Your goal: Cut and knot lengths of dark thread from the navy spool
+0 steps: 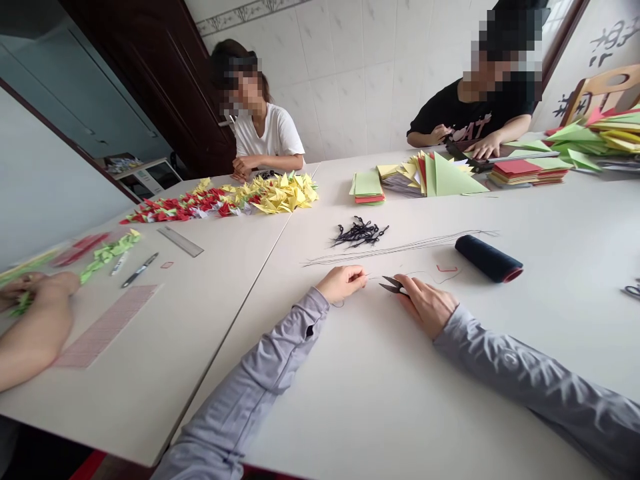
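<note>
**A:** What are the hands doing?

**B:** The left hand (343,283) is pinched closed, apparently on a fine thread (415,272), though the grip itself is too small to see clearly. The right hand (425,307) is clenched around small snips (393,285), with the blades slightly parted and pointing toward the left hand.

**A:** Where's the thread?

**B:** It runs across the white counter (450,407) between the hands, and a small loose end curls just below the left hand. Long strands (400,245) lie beyond it, near a heap of black clips (357,233). A dark spool (487,259) lies on its side to the right.

**A:** What could go wrong here?

**B:** The thread is very thin, so a loosened pinch could drop it, and it would be hard to pick out against the nearby strands. If the right hand drifts, the parted blades could nick it in the wrong place. A careless sleeve or knuckle could also tangle the strands or roll the spool. Pulling the thread too hard might snap it.
</note>
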`<state>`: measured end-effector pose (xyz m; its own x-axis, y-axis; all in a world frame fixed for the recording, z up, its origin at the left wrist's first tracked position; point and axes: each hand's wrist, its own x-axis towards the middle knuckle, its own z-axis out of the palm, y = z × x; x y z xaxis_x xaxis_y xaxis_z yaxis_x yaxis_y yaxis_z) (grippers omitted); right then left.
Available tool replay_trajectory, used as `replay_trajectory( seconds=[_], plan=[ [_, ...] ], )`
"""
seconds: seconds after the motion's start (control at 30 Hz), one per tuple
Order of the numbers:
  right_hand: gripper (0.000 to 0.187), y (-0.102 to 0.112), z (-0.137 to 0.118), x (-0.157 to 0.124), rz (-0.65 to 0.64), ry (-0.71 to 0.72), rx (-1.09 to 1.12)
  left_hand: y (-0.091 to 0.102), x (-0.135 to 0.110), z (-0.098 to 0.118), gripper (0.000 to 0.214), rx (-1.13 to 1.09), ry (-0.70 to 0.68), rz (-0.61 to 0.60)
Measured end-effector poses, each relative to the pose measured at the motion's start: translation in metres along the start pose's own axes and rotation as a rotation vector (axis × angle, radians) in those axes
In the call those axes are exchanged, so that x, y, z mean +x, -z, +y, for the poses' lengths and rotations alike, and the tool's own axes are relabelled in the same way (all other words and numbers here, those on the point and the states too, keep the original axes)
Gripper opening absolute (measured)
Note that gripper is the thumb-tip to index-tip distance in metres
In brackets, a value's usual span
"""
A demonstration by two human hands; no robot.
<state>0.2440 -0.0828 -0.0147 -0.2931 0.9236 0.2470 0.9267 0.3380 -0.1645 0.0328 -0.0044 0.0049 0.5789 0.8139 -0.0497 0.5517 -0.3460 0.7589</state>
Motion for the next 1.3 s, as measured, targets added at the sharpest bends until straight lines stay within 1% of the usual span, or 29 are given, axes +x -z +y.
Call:
replay_trajectory(
  seconds=[0.13, 0.27, 0.4, 0.53, 0.67, 0.87, 1.3],
  plan=[
    [0.041, 0.005, -0.013, 0.007, -0.112, -0.047, -0.064, 0.001, -0.001, 0.004, 0.025, -0.011, 0.005, -0.001],
    [0.044, 0.008, -0.021, 0.015, -0.194, -0.082, -0.112, 0.000, -0.001, 0.006, 0.025, -0.004, -0.014, 0.002],
    [0.043, 0.008, -0.025, 0.021, -0.247, -0.110, -0.163, 0.000, -0.001, 0.006, 0.023, -0.021, -0.021, -0.014],
    [0.043, 0.008, -0.022, 0.020, -0.290, -0.199, -0.225, 0.002, -0.001, 0.007, 0.021, -0.078, -0.003, -0.058],
    [0.042, 0.008, -0.010, 0.015, -0.284, -0.269, -0.255, 0.004, 0.000, 0.006, 0.022, -0.093, 0.001, -0.085],
    [0.041, 0.005, 0.008, 0.008, -0.285, -0.290, -0.283, 0.004, 0.001, 0.002, 0.021, -0.089, 0.007, -0.091],
    [0.042, 0.003, 0.011, 0.006, -0.281, -0.274, -0.290, 0.005, 0.000, 0.000, 0.021, -0.118, 0.006, -0.096]
  ],
)
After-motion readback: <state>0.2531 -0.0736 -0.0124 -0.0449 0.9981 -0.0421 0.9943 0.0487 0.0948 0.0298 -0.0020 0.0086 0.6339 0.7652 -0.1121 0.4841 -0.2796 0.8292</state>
